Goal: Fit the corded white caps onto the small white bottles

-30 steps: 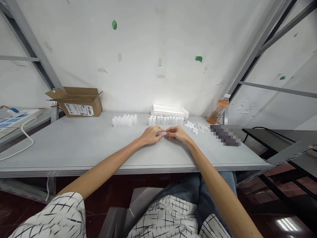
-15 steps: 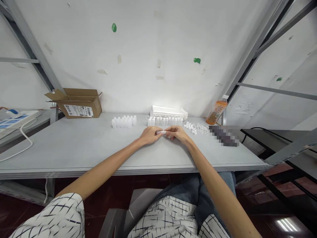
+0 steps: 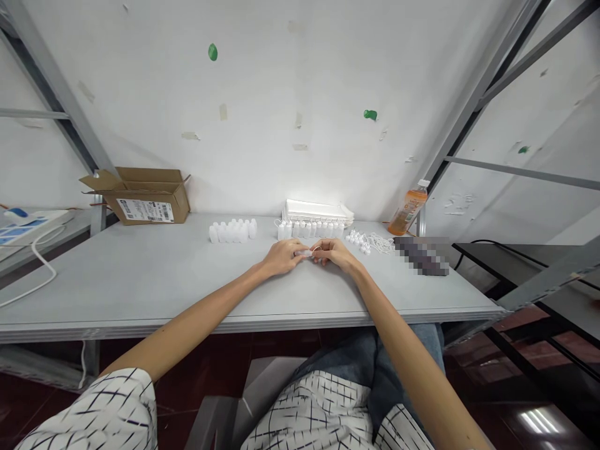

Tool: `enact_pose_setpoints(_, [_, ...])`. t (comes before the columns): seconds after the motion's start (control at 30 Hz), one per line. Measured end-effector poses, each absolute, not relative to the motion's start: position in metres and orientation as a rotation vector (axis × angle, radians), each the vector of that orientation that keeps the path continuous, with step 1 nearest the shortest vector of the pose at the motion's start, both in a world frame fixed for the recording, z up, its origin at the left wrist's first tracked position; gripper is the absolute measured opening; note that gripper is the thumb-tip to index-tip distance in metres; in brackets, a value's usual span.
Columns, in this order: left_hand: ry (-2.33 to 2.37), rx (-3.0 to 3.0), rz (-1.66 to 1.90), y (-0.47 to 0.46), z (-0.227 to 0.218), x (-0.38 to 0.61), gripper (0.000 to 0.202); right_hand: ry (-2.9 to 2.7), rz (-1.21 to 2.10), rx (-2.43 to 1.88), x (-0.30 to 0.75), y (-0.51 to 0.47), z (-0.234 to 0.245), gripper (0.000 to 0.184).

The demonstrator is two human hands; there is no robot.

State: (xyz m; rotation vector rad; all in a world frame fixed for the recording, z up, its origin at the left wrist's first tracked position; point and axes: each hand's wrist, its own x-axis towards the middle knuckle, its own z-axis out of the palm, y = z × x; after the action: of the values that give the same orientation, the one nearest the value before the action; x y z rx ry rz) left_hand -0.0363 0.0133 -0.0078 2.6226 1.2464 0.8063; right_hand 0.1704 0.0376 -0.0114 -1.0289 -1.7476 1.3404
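Only the head cam here, looking down over both arms at a pale grey desk (image 3: pixel 140 294). Dead centre, the left hand (image 3: pixel 282 257) and right hand (image 3: pixel 336 255) are close together, fingers curled in, both pinching a small white plastic piece (image 3: pixel 304 253) between the fingertips. It's mostly buried in the fingers, so I can't say exactly what it is, maybe a little bottle or a cap. My guess is it's very light, fairly stiff and a bit slippery, so a gentle fingertip pinch around its body should do it.

Taking the hands as the middle of the clock, a block of small upright white plastic bottles (image 3: pixel 229 232) sits at 11. At 12 there's a second row of similar bottles (image 3: pixel 309 230), right in front of a stack of flat white packets (image 3: pixel 316 210). Around 1 there's a cluster of tiny white caps (image 3: pixel 357 240) next to a tangle of thin white cord (image 3: pixel 380 244). At 2, a clear plastic bottle of orange drink (image 3: pixel 407 212) stands near a dark pixelated-out object (image 3: pixel 422 256). Way over at 10 sits an open brown cardboard box (image 3: pixel 140 204).
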Motion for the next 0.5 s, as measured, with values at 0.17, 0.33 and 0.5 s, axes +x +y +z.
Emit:
enact_pose_setpoints(0.17, [1.252,2.638,0.797,0.0138,-0.009,-0.0361,0.03,-1.741,1.348,-1.037,0.1709,0.0385,-0.012,0.022])
enact_pose_setpoints(0.33, [1.243,2.596,0.817,0.0133,-0.0081,-0.0356,0.031,-1.735,1.369,-1.036,0.172,0.0398,-0.0129,0.023])
enact_pose_setpoints(0.5, [1.263,2.468,0.839,0.012,-0.0035,-0.0346,0.035,-1.666,1.398,-1.004,0.1722,0.0393,-0.0117,0.023])
